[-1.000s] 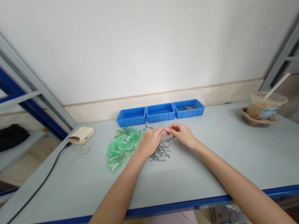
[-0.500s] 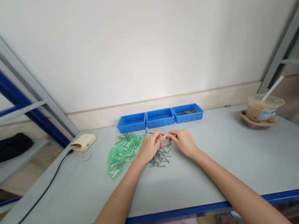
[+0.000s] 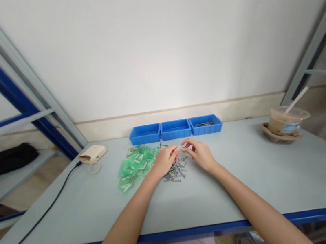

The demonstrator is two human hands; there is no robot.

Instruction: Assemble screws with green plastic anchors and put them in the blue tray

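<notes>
Could scatter the screws [image 3: 175,173], heaped on the desk [image 3: 253,186] beside green plastic [image 3: 139,159], by brushing low with left hand [image 3: 166,158], pressed together, contents too small to tell, or right hand [image 3: 200,153], slightly spread.

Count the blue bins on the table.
3, side by side beyond the pile of metal fasteners: left bin, middle bin, and right bin, which holds small metal pieces. All three show clearly; none appears hidden.
</notes>
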